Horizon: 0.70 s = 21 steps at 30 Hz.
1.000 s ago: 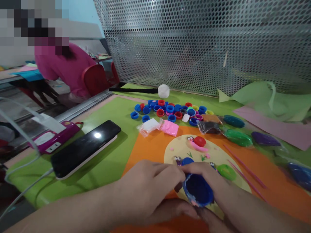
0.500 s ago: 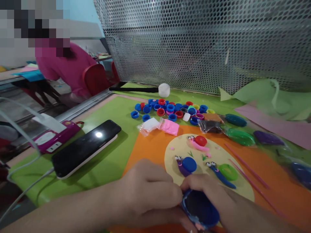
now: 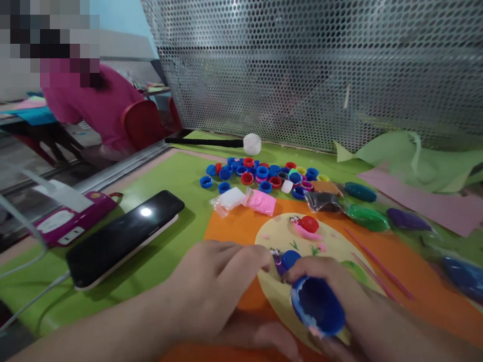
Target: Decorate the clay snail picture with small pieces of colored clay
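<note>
My right hand grips a blue bottle cap, its hollow side towards me. Whitish and pink clay is smeared along the cap's rim. Just left of it is my left hand, fingers and thumb apart, with nothing visible between them. Under both hands lies a cream paper oval on an orange sheet. It bears a pink clay snail with a red cap shell and a purple one with a blue cap shell. My right hand partly covers a green cap shell.
Several loose bottle caps are piled behind the sheet, near white and pink clay packets. More clay bags lie right, with pink sticks. A phone and power strip stand left. A person in pink sits beyond.
My left hand has come off the cap and opened, moving slightly left. My right hand keeps the cap, now shifted a little right. The view has turned slightly.
</note>
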Motion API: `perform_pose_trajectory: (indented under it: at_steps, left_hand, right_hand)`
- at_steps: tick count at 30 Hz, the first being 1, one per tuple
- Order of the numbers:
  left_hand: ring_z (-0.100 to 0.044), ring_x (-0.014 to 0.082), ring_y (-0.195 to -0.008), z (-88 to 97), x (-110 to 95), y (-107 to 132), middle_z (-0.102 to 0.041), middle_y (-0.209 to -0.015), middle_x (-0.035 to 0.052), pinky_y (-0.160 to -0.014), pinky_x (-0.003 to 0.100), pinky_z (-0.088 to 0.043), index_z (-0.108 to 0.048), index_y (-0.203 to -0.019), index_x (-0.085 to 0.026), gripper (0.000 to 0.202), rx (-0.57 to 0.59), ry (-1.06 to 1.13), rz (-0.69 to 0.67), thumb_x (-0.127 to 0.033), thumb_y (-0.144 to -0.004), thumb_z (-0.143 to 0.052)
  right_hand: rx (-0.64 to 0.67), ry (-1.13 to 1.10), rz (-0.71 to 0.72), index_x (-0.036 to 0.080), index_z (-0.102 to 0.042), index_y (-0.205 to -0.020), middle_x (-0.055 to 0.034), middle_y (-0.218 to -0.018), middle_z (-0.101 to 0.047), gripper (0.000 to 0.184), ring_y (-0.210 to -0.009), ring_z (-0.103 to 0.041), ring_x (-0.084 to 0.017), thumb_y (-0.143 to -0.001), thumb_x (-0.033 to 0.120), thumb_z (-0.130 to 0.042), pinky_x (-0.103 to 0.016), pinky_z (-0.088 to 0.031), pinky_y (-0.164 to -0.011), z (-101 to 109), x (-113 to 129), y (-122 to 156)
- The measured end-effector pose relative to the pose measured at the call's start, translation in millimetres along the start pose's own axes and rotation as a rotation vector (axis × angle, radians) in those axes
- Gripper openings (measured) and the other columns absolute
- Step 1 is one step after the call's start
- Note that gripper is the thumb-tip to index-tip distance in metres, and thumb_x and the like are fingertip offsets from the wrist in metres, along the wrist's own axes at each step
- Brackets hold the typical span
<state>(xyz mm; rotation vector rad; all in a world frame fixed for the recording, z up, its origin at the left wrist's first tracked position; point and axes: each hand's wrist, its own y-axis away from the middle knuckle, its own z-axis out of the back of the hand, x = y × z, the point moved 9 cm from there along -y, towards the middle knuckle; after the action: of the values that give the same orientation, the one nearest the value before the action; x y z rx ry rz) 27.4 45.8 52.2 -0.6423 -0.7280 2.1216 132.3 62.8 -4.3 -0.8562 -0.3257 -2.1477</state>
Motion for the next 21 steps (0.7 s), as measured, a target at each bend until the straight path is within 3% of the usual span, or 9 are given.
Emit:
perform_pose_trajectory:
  at_steps: [3,6,10,15,18,21]
  left_hand:
    - [-0.044,0.0090,-0.040,-17.7,-6.9,0.9,-0.050,-0.052,-0.0024,-0.036,0.023,-0.030,-0.051,-0.083,-0.009,0.045,0.092,0.044,-0.075,-0.049,-0.095,-0.033]
    - [-0.042,0.0125,-0.039,-23.8,-13.0,5.7,-0.047,-0.049,-0.0015,-0.036,0.028,-0.023,-0.050,-0.076,-0.013,0.044,0.100,-0.008,-0.087,-0.035,-0.099,-0.019]
    - [-0.041,0.0149,-0.041,-23.6,-22.4,12.0,-0.047,-0.050,-0.0017,-0.037,0.030,-0.020,-0.052,-0.084,-0.012,0.030,0.086,-0.200,-0.163,-0.029,-0.095,-0.030]
    - [-0.037,0.0154,-0.038,-17.4,-33.2,13.2,-0.045,-0.048,-0.0017,-0.037,0.030,-0.019,-0.056,-0.085,-0.012,0.016,0.038,-0.370,-0.268,-0.010,-0.084,-0.039]
    - [-0.037,0.0148,-0.040,-17.4,-36.4,11.8,-0.044,-0.047,-0.0008,-0.037,0.031,-0.020,-0.057,-0.072,-0.011,0.022,0.090,-0.287,-0.286,-0.012,-0.086,-0.040]
    - [-0.033,0.0124,-0.040,-21.7,-33.2,10.5,-0.042,-0.047,-0.0007,-0.037,0.031,-0.020,-0.051,-0.054,-0.013,0.038,0.212,-0.099,-0.252,-0.013,-0.090,-0.037]
  right_hand:
    - [-0.030,-0.001,0.058,0.026,-0.036,-0.117,-0.0019,-0.092,-0.066,0.050,-0.078,-0.066,-0.020,-0.071,0.010,-0.049,-0.020,-0.051,-0.054,-6.6,6.6,0.2]
    - [-0.058,0.014,0.106,0.025,-0.040,-0.113,0.0009,-0.084,-0.063,0.039,-0.069,-0.064,-0.017,-0.077,0.016,-0.052,-0.022,-0.050,-0.055,-9.2,9.2,3.5]
    - [-0.046,0.096,0.101,0.019,-0.046,-0.109,-0.0010,-0.079,-0.061,0.030,-0.065,-0.062,-0.018,-0.082,0.025,-0.057,-0.024,-0.050,-0.054,-10.7,10.6,7.0]
    - [-0.119,0.151,0.041,0.024,-0.043,-0.110,0.0003,-0.096,-0.065,0.046,-0.076,-0.065,-0.017,-0.071,0.010,-0.062,-0.022,-0.050,-0.059,-6.7,8.8,7.5]
    - [-0.150,0.148,0.080,0.025,-0.041,-0.113,0.0018,-0.099,-0.064,0.049,-0.081,-0.064,-0.016,-0.071,0.009,-0.062,-0.021,-0.049,-0.065,-4.2,14.6,6.9]
    - [-0.122,0.142,0.124,0.022,-0.045,-0.106,0.0028,-0.089,-0.063,0.034,-0.072,-0.063,-0.014,-0.076,0.011,-0.058,-0.021,-0.046,-0.060,-4.7,23.2,6.3]
